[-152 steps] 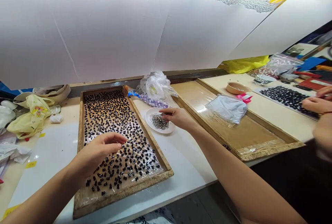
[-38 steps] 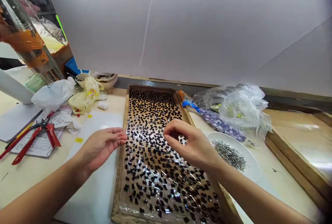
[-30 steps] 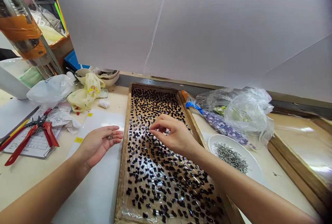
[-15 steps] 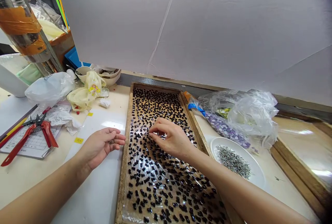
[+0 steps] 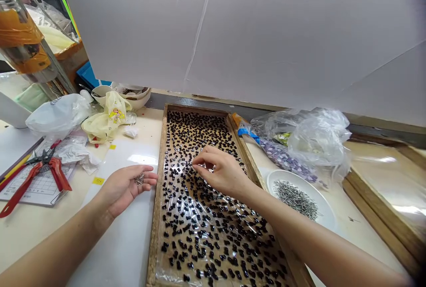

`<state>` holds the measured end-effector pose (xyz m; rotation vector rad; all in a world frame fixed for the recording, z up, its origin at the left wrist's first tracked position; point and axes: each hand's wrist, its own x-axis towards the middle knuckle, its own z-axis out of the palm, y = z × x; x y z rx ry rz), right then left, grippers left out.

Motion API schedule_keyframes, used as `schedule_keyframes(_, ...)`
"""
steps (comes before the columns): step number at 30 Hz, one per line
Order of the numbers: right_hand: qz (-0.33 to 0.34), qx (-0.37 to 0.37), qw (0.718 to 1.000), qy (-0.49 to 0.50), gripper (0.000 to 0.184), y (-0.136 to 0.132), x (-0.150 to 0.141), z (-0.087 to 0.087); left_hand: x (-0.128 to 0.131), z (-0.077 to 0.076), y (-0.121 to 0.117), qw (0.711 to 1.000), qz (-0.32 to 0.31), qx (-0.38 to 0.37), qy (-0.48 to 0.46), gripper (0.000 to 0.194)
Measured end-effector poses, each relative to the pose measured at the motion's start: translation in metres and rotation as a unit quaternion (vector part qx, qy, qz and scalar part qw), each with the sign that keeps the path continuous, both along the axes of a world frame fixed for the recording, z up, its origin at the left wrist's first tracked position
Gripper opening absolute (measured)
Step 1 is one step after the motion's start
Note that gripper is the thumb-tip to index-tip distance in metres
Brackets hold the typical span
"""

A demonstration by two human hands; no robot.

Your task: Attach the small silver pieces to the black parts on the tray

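Observation:
A long wooden tray (image 5: 159, 176) lined with clear film holds many small black pieces (image 5: 199, 216). My right hand (image 5: 221, 171) hovers over the tray's middle, thumb and forefinger pinched together near the black pieces; what they pinch is too small to make out. My left hand (image 5: 124, 185) rests palm up on the white sheet just left of the tray, fingers loosely curled around a few small silver metal bits (image 5: 140, 179). A white dish (image 5: 322, 200) of tiny metal pins (image 5: 296, 194) sits right of the tray.
Red-handled pliers (image 5: 36, 176) lie on a paper at the left, beside crumpled plastic bags (image 5: 60, 116) and a yellow bag (image 5: 106, 120). Clear plastic bags (image 5: 309, 138) lie behind the dish. A second wooden tray (image 5: 379, 207) is at the right. A white board (image 5: 233, 29) stands behind.
Five seconds ago my right hand was at the dish of pins; it has since moved over the tray. In the last second both hands barely shifted; the view drifted slightly.

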<state>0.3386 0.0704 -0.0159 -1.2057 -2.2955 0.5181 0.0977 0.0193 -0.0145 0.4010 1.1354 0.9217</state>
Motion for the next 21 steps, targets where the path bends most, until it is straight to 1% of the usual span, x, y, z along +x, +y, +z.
schedule_keyframes(3,0.003,-0.016,1.0,-0.01,0.012,0.006,-0.01,0.001,0.0,0.0,0.001,1.0,0.006,-0.01,-0.013,0.018)
schedule_keyframes(6,0.01,-0.018,0.999,-0.026,0.011,0.011,-0.02,0.0,-0.001,-0.002,0.002,1.0,0.011,-0.002,-0.008,0.02)
schedule_keyframes(10,0.037,-0.004,0.998,-0.053,0.01,0.016,-0.034,-0.005,-0.001,-0.002,0.001,1.0,0.011,0.014,0.016,0.018)
schedule_keyframes(13,0.062,0.021,0.996,-0.067,0.013,0.018,-0.042,-0.012,-0.001,-0.002,0.001,1.0,0.004,0.013,0.024,0.015)
schedule_keyframes(17,0.081,0.048,0.993,-0.068,0.016,0.02,-0.045,-0.017,0.0,-0.002,0.0,1.0,-0.008,0.012,0.024,0.008)
schedule_keyframes(21,0.068,0.026,0.995,-0.071,0.013,0.02,-0.04,-0.014,-0.001,-0.003,0.001,0.999,-0.019,0.006,0.033,0.011)
